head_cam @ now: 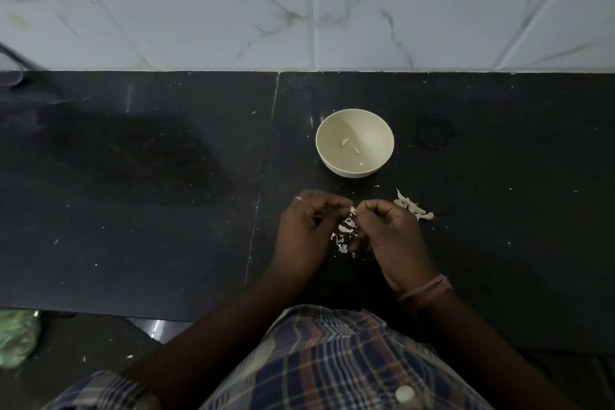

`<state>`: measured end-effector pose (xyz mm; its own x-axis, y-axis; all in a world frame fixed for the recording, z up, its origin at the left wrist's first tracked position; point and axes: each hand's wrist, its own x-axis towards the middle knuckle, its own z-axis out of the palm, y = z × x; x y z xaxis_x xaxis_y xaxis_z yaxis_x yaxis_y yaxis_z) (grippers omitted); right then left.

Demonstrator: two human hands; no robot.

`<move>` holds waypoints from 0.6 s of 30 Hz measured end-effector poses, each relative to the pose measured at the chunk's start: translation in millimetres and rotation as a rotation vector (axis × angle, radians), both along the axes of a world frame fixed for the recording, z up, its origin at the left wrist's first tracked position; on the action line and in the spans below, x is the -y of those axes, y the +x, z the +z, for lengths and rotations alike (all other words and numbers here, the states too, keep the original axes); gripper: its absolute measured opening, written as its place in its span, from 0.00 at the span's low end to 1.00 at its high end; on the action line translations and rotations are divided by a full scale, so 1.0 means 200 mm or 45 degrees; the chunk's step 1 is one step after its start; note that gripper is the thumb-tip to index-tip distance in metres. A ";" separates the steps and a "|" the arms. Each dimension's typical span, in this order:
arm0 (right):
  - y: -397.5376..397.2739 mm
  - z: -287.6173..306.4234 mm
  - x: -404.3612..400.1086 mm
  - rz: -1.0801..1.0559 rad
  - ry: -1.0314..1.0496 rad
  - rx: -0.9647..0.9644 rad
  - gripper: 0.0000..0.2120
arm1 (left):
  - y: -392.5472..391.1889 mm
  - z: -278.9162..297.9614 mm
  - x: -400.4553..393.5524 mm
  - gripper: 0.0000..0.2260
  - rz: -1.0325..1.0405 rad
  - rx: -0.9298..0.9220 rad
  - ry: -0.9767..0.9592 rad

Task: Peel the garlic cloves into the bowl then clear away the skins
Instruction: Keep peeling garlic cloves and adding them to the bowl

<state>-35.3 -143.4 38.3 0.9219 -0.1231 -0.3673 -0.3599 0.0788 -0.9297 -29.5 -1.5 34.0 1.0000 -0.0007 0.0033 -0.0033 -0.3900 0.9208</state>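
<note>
A cream bowl (332,125) stands on the black counter, holding three small peeled cloves (344,142). Just in front of it, my left hand (307,230) and my right hand (387,233) meet fingertip to fingertip, both pinching one garlic clove (352,209) between them. Loose skins (346,230) lie scattered on the counter below the clove, between my hands. A small heap of unpeeled cloves (412,206) lies to the right of my right hand.
The black stone counter (149,193) has a seam left of the bowl and ends at a white tiled wall (299,10). A green bag (15,336) sits low at the left, below the counter's front edge.
</note>
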 end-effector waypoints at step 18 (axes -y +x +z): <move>0.01 -0.05 0.00 -0.185 0.213 -0.192 0.09 | 0.01 -0.03 0.05 0.06 0.291 -0.659 -1.252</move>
<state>-32.5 -143.9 28.3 0.8324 -0.1761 -0.5255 -0.4670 0.2876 -0.8362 -26.7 -10.7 28.5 0.8578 -0.0435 -0.5121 0.4452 0.5607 0.6981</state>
